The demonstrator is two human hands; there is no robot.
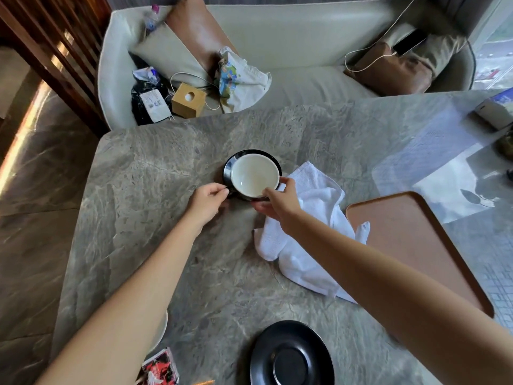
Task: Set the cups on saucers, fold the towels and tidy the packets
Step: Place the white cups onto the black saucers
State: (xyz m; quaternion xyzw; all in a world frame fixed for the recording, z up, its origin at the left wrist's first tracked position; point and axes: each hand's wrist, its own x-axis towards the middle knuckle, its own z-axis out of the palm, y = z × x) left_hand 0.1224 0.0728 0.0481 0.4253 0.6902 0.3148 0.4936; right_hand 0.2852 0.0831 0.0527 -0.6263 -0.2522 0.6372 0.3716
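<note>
Black cup with cream-white inside (254, 175) sits on a black round saucer (229, 167) mid grey marble table (155, 168); left hand (206, 200) pinches its handle, right hand (280, 201) grips the near rim, thumb over the edge. Crumpled white towel (308, 240) lies just right of it, touching a brown rounded tray (410, 240). Second empty black saucer (291, 357) near the front edge; red-black packet (161, 368) at lower left.

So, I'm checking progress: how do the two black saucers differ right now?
The far saucer carries a cup, steadied by the left hand and right hand; the near saucer lies bare and untouched. The far one is mostly hidden, the near one fully shown. Both are black and round.
</note>
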